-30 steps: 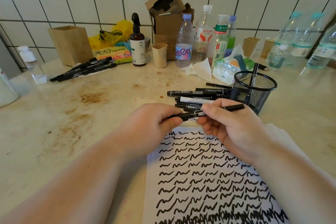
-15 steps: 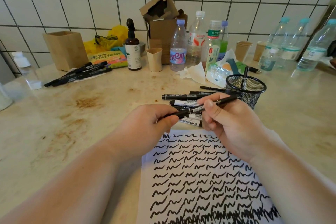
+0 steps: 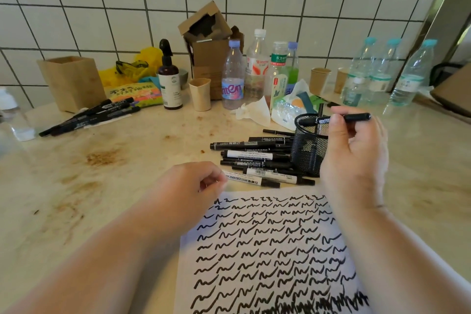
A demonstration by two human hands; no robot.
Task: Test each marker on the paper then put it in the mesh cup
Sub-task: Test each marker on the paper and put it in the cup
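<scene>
My right hand [image 3: 354, 153] grips a capped black marker [image 3: 356, 117], held level over the rim of the black mesh cup [image 3: 307, 150]. One marker stands upright inside the cup. My left hand [image 3: 188, 186] hovers with loosely curled fingers and holds nothing, just left of a pile of several black markers [image 3: 254, 160] on the counter. Its fingertips are near the end of a white-labelled whiteboard marker [image 3: 251, 180]. The white paper [image 3: 267, 250], covered in rows of black squiggles, lies in front of me under both forearms.
A second group of markers [image 3: 89, 117] lies at the back left by a wooden box [image 3: 72, 81]. Along the tiled wall stand a spray bottle [image 3: 169, 84], a beige cup [image 3: 200, 94], a cardboard box [image 3: 206, 58], several plastic bottles [image 3: 254, 69] and paper cups [image 3: 319, 80].
My right hand has carried the marker up and right from above the paper to over the mesh cup. My left hand has let go of it and stayed near the pile.
</scene>
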